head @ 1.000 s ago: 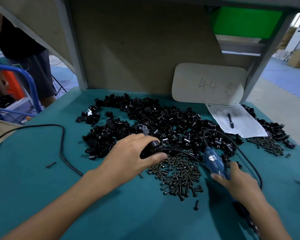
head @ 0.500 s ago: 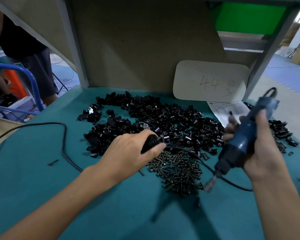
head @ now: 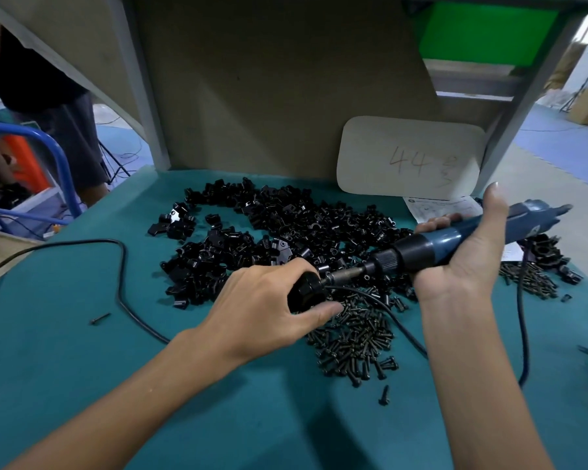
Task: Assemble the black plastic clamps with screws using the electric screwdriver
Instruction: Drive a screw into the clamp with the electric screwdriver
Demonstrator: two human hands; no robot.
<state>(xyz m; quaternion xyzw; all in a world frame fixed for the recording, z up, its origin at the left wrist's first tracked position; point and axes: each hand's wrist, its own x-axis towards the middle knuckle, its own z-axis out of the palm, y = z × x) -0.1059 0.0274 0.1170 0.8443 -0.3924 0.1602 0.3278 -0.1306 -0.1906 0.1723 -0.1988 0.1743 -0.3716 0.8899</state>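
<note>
A big heap of black plastic clamps [head: 286,232] covers the middle of the teal table [head: 65,351]. In front of it lies a pile of dark screws [head: 353,340]. My left hand [head: 265,307] grips a black clamp [head: 308,291] at the near edge of the heap. My right hand [head: 469,252] holds the blue electric screwdriver [head: 445,242] almost level, its metal bit pointing left and touching the clamp. The tool's black cord [head: 394,320] trails over the screws.
A second black cable [head: 119,266] loops across the table's left side beside a lone screw [head: 100,319]. More clamps and screws [head: 537,269] lie at the right, with a paper sheet [head: 442,208] and a white card marked 44 [head: 411,157] behind. A person stands at far left.
My right hand picked the screwdriver up from the table, swung it from a steep slant to nearly level and brought its bit to the clamp in my left hand, which stayed put.
</note>
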